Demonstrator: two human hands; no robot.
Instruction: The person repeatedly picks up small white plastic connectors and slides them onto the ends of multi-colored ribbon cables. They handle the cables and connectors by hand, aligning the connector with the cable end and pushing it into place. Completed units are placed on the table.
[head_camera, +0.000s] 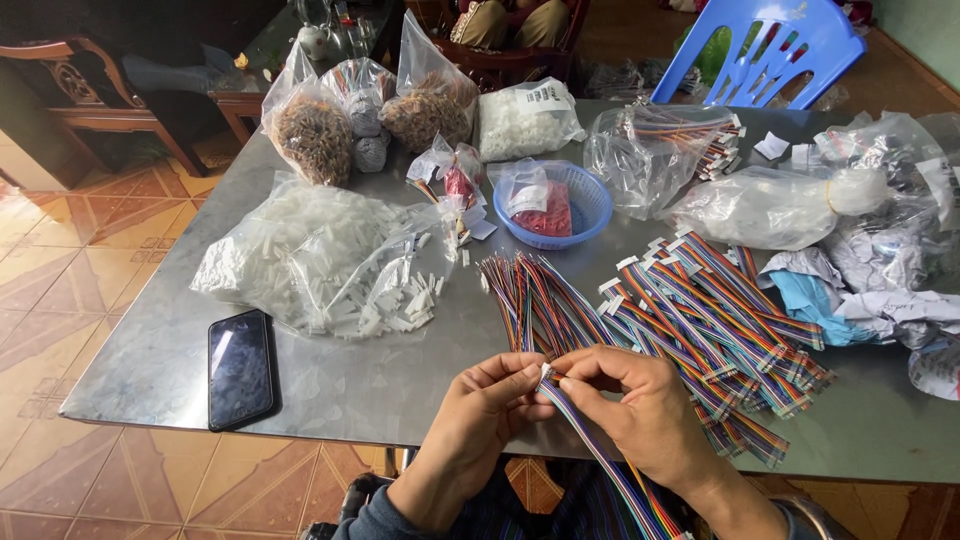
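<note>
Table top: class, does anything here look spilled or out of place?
Yes. The clear bag of white connector housings lies open, and loose pieces have spilled onto the metal table beside it.

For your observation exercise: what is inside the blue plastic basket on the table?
The blue basket holds a clear bag of small red parts. Whatever lies beneath the bag is covered.

Both hands, the left hand (478, 415) and right hand (640, 410), are bare; grey-blue sleeves (365, 515) cover the forearms near the wrists.
</note>
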